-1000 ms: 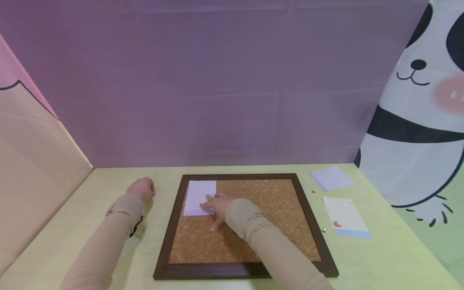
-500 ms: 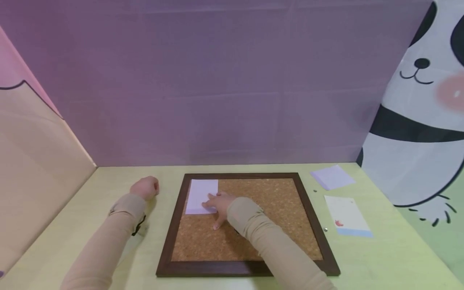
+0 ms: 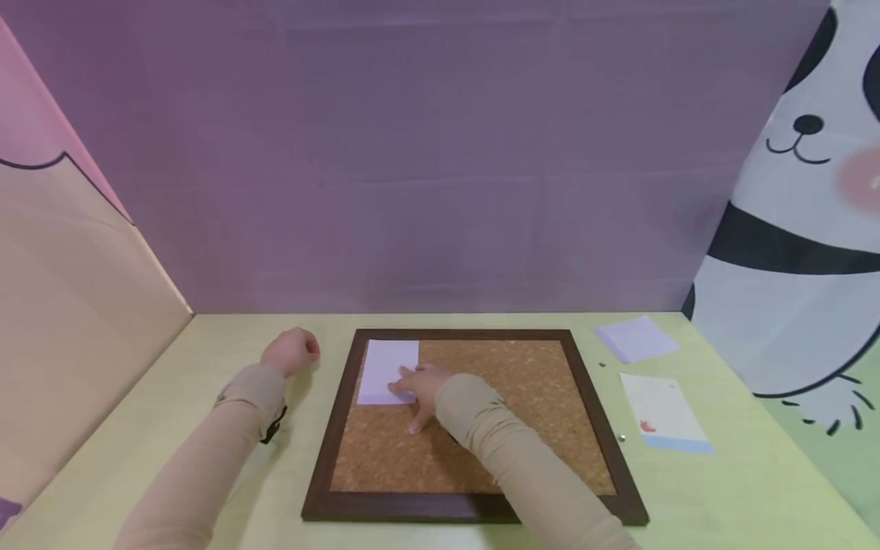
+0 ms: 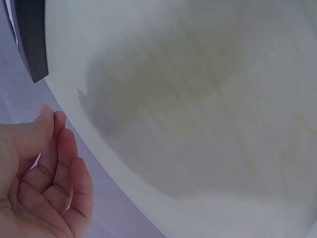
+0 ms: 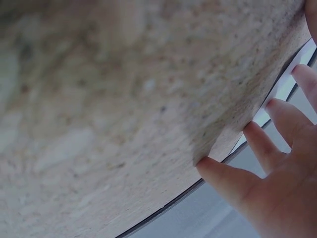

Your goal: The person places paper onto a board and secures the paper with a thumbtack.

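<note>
Paper (image 3: pixel 386 368) lies at far-left corner of corkboard (image 3: pixel 512 393), looks unpinned. R hand (image 3: pixel 424 388), fingers spread, touches its near-right part w/o gripping; sideways drag cd skew it, prob. L hand (image 3: pixel 290 351), loosely curled, nothing seen in it, is left of corkboard.

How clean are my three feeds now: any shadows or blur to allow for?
Head view: fairly even light, soft shadow under the right sleeve on the cork board; left wrist: dim, a broad soft shadow across the table beside the left hand; right wrist: cork board blurred at upper left, the right hand clearer.
</note>
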`<act>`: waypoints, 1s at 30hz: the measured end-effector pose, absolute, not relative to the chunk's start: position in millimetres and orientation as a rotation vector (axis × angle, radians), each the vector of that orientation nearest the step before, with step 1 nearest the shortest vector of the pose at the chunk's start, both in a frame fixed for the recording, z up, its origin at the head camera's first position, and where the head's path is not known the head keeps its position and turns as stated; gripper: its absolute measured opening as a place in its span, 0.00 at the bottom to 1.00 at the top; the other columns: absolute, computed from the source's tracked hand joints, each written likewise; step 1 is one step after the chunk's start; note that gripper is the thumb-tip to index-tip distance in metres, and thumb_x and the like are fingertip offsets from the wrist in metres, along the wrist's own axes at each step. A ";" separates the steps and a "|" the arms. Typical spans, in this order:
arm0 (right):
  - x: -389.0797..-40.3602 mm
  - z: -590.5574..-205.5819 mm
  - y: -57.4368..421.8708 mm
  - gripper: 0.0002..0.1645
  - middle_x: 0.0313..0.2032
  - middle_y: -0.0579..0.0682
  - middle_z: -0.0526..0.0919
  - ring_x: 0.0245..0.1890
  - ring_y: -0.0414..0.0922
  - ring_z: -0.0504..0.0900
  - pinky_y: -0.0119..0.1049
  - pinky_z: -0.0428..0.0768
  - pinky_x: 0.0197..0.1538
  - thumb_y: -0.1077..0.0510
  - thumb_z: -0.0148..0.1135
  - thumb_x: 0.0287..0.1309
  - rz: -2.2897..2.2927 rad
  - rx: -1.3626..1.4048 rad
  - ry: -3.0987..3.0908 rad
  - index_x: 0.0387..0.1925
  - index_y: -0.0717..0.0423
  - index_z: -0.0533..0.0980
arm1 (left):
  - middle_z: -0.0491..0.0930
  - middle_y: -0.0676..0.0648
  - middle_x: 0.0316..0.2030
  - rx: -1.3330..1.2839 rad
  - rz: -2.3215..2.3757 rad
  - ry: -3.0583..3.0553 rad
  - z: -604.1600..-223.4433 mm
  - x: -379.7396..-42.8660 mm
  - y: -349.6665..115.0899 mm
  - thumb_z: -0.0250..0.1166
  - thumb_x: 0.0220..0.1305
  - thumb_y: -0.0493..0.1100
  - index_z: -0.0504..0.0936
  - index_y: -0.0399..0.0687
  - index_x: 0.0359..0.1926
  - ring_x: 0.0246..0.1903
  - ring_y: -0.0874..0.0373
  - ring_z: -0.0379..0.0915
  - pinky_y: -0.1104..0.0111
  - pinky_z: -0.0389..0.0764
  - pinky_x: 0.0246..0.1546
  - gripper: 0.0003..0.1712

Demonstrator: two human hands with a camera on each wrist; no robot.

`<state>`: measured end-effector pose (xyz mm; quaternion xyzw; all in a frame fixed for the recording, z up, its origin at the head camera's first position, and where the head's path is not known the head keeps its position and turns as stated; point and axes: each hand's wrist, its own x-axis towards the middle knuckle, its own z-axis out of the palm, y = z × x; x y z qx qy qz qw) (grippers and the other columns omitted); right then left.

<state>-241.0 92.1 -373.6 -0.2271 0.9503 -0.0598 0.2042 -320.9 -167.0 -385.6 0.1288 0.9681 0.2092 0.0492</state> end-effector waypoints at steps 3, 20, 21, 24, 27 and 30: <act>-241.6 -375.7 92.3 0.47 0.73 0.45 0.51 0.73 0.51 0.48 0.46 0.53 0.72 0.48 0.73 0.44 -0.175 -0.639 2.652 0.67 0.40 0.63 | 0.79 0.43 0.29 0.388 0.643 2.943 -388.0 -320.8 -167.6 0.60 0.59 0.34 0.80 0.38 0.28 0.28 0.53 0.71 0.62 0.73 0.30 0.04; -247.0 -383.6 92.3 0.49 0.73 0.44 0.50 0.73 0.51 0.48 0.47 0.53 0.72 0.46 0.73 0.41 -0.165 -0.639 2.653 0.67 0.38 0.63 | 0.80 0.42 0.31 0.372 0.783 2.924 -393.0 -318.7 -165.7 0.61 0.61 0.35 0.79 0.39 0.28 0.32 0.51 0.72 0.59 0.74 0.36 0.05; -247.2 -384.0 92.3 0.49 0.73 0.44 0.50 0.73 0.51 0.49 0.46 0.53 0.72 0.46 0.73 0.41 -0.161 -0.641 2.655 0.67 0.38 0.63 | 0.80 0.42 0.31 0.381 0.792 2.926 -392.5 -318.0 -164.4 0.61 0.61 0.34 0.79 0.38 0.28 0.32 0.51 0.72 0.58 0.74 0.37 0.05; -247.9 -385.6 92.4 0.49 0.73 0.44 0.51 0.73 0.51 0.49 0.46 0.54 0.72 0.45 0.73 0.41 -0.148 -0.647 2.665 0.67 0.38 0.63 | 0.81 0.42 0.30 0.399 0.821 2.930 -390.5 -315.7 -160.8 0.62 0.60 0.34 0.80 0.37 0.28 0.32 0.51 0.73 0.59 0.75 0.36 0.04; -248.5 -386.5 92.6 0.49 0.73 0.45 0.52 0.72 0.52 0.51 0.46 0.55 0.72 0.45 0.74 0.40 -0.133 -0.661 2.680 0.67 0.38 0.64 | 0.81 0.42 0.30 0.413 0.854 2.924 -390.1 -314.3 -157.9 0.62 0.59 0.34 0.80 0.37 0.29 0.31 0.52 0.73 0.60 0.75 0.35 0.04; -248.5 -386.9 93.0 0.49 0.73 0.46 0.52 0.72 0.53 0.52 0.46 0.55 0.72 0.45 0.74 0.40 -0.124 -0.669 2.690 0.67 0.39 0.64 | 0.81 0.41 0.30 0.435 0.888 2.913 -390.6 -313.2 -156.1 0.62 0.59 0.33 0.80 0.35 0.29 0.31 0.52 0.73 0.61 0.75 0.35 0.04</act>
